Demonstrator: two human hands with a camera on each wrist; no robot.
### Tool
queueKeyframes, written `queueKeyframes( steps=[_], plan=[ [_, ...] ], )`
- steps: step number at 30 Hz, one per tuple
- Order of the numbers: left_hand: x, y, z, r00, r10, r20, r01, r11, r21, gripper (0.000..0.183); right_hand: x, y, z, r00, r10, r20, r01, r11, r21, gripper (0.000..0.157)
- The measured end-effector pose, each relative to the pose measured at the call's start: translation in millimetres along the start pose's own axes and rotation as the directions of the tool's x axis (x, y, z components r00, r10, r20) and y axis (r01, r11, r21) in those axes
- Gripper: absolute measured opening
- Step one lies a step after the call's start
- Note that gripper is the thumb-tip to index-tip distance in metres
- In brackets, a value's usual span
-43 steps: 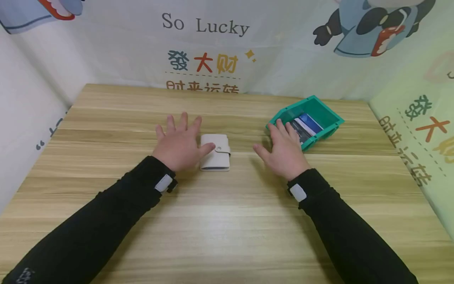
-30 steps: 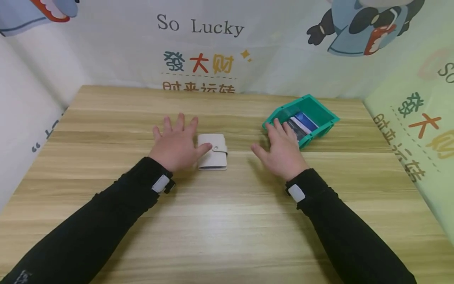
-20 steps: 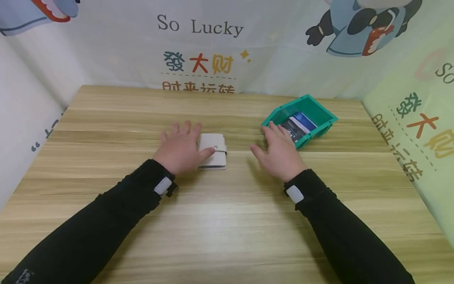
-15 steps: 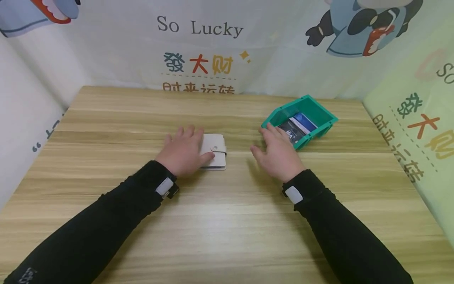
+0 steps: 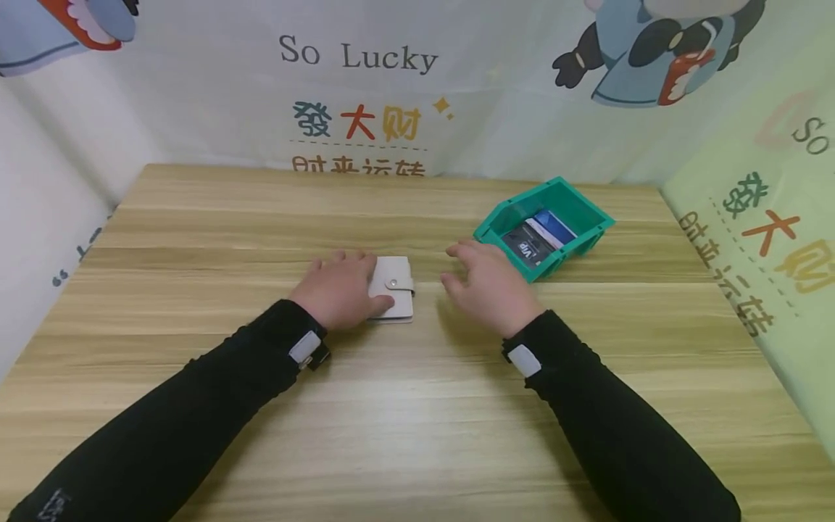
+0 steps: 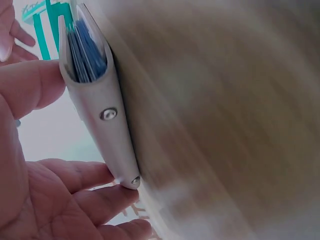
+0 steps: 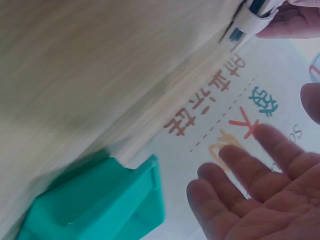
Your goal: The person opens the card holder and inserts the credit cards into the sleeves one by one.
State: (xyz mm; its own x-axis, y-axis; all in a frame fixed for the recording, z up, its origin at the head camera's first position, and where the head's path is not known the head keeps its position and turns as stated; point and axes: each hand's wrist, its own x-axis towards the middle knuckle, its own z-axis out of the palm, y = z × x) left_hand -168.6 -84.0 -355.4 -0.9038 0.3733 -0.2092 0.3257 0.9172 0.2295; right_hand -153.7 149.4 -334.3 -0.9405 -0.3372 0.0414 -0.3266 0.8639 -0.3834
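Note:
A small white card holder with a snap strap lies closed on the table. My left hand takes it from its left side, thumb on the cover. In the left wrist view the thumb touches one end of the card holder and the fingers the other; cards show inside. My right hand hovers between the card holder and a green bin, fingers relaxed and holding nothing. In the right wrist view, the right hand's fingers are spread apart from the bin.
Flat cards, including a dark VIP card and a blue one, lie in the bin at the back right. The wood-grain table meets a printed cloth backdrop behind and at both sides.
My left hand has come down and right from spread fingers onto the card holder. My right hand has drawn left and nearer, away from the bin's edge.

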Motion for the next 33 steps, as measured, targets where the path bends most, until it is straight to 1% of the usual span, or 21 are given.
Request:
queueKeyframes(
  steps=[4,7,11,15,18,23,29,33],
  plan=[
    [-2.9,11.2,3.2,1.000,0.021,-0.017,-0.021,0.999,0.033,0.080,3,-6,3.3,0.997,-0.068,0.048,0.069,0.997,-0.019,0.041],
    [-8.0,17.3,4.5,0.998,0.048,-0.033,-0.046,0.997,0.065,0.078,4,-14,7.9,0.988,-0.120,0.102,0.125,0.991,-0.041,0.038],
    [-13.5,24.3,7.7,0.995,0.082,-0.050,-0.077,0.992,0.102,0.077,5,-23,13.8,0.967,-0.186,0.176,0.205,0.975,-0.092,0.036],
    [-19.0,30.3,11.1,0.994,0.096,-0.060,-0.088,0.989,0.119,0.077,3,-30,16.6,0.943,-0.238,0.234,0.271,0.955,-0.123,0.031],
    [-22.5,34.9,12.9,0.993,0.107,-0.054,-0.100,0.987,0.127,0.077,0,-31,16.9,0.933,-0.244,0.266,0.289,0.946,-0.149,0.025],
    [-27.1,40.3,13.2,0.993,0.113,-0.043,-0.106,0.983,0.148,0.076,-2,-32,19.1,0.929,-0.227,0.294,0.286,0.941,-0.180,0.023],
    [-27.3,41.4,12.9,0.992,0.118,-0.038,-0.110,0.981,0.161,0.075,0,-32,21.3,0.927,-0.235,0.293,0.292,0.942,-0.166,0.017],
    [-27.0,41.2,13.2,0.992,0.119,-0.030,-0.112,0.979,0.171,0.075,1,-31,22.4,0.928,-0.226,0.297,0.284,0.944,-0.170,0.014]
  ],
)
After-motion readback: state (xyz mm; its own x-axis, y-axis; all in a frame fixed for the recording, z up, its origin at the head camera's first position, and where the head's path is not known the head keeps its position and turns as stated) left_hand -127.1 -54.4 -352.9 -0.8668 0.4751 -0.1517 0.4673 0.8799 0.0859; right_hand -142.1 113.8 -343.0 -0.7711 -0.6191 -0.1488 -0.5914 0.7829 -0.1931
